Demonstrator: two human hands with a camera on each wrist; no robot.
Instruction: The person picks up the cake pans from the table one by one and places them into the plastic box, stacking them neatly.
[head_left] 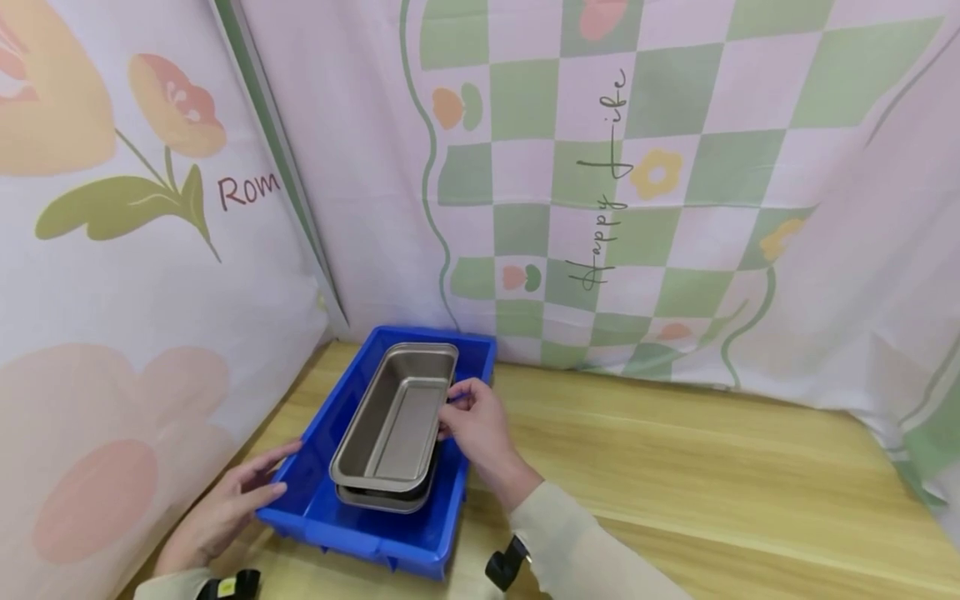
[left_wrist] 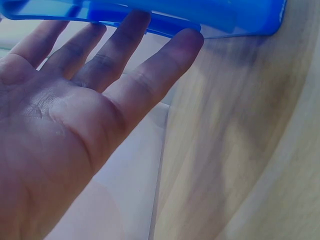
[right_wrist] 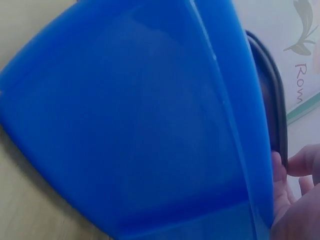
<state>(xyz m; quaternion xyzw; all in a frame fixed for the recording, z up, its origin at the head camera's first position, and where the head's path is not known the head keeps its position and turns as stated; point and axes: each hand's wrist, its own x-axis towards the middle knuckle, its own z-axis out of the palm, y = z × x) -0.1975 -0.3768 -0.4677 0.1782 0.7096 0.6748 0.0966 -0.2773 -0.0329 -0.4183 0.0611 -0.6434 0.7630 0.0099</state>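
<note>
A metal loaf pan [head_left: 408,429] lies in the blue bin [head_left: 367,546], stacked on a second pan [head_left: 384,502] whose near edge peeks out below it. Something dark shows between the two, too hidden to name. My right hand [head_left: 480,429] pinches the upper pan's right rim between thumb and fingers; the right wrist view shows the same rim [right_wrist: 276,95] behind the bin wall. At the bin's left side, my left hand [head_left: 221,512] rests with its fingers extended. In the left wrist view its fingertips [left_wrist: 189,42] touch the blue plastic.
The bin stands on a wood-grain table [head_left: 675,467], near the corner of two printed cloth walls. A flowered cloth [head_left: 150,275] rises close on the left, and a green checked cloth [head_left: 600,208] hangs behind.
</note>
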